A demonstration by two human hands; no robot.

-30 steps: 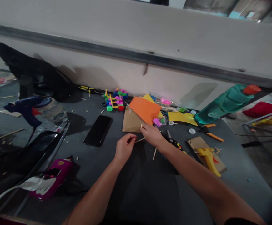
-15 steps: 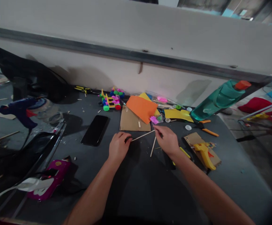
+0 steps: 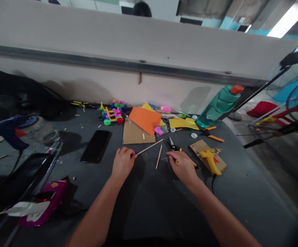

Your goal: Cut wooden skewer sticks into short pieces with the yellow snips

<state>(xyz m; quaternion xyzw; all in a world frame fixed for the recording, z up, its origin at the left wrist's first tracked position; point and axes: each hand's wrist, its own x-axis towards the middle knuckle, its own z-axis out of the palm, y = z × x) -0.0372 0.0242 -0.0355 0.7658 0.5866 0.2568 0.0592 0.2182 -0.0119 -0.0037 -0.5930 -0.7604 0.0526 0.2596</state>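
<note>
My left hand [image 3: 123,162] pinches the lower left end of a thin wooden stick [image 3: 149,147], which points up to the right. My right hand [image 3: 182,164] is over black-and-yellow pliers [image 3: 174,146], partly covering their handles; its fingers are bent, and whether they grip the pliers is unclear. Between the hands a second wooden stick [image 3: 159,156] lies on the dark table. Just beyond them are a cardboard piece [image 3: 133,134] and an orange sheet [image 3: 149,118].
A black phone [image 3: 96,146] lies on the left, near a magenta power strip [image 3: 51,199] and a blue glue gun [image 3: 9,130]. Toy cars [image 3: 113,115] stand by the wall. At right are a yellow glue gun [image 3: 212,161], orange-handled pliers [image 3: 215,138] and a teal bottle [image 3: 217,108].
My right hand has let go of the stick's far end and moved down to the pliers. My left hand still holds the stick. The camera view has shifted.
</note>
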